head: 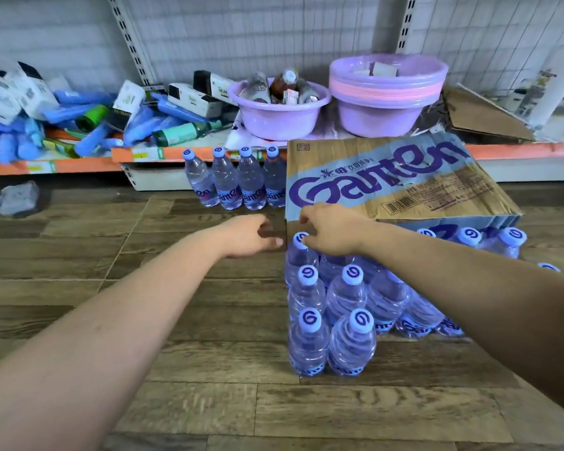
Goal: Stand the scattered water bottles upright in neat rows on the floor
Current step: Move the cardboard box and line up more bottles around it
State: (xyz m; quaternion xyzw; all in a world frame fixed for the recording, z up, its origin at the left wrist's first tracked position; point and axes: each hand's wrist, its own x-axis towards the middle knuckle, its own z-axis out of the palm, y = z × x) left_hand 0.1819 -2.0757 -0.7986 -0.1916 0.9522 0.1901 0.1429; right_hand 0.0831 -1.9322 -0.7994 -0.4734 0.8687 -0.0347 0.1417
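Several clear water bottles (345,307) with pale blue caps stand upright in a tight block on the wooden floor, right of centre. A flattened cardboard carton (388,180) with purple lettering lies tilted over the back of that block. My right hand (332,231) reaches to the block's far left corner, its thumb and fingers curled round the cap of the corner bottle (301,239) just under the carton's edge. My left hand (249,237) hovers just left of it, fingers loosely curled, holding nothing. A second row of bottles (232,183) stands against the shelf base.
A low shelf (518,149) with an orange edge runs across the back. On it are two purple basins (279,120), a heap of blue packets and boxes (79,115), and torn cardboard (482,117). A grey object (17,196) lies on the floor at far left.
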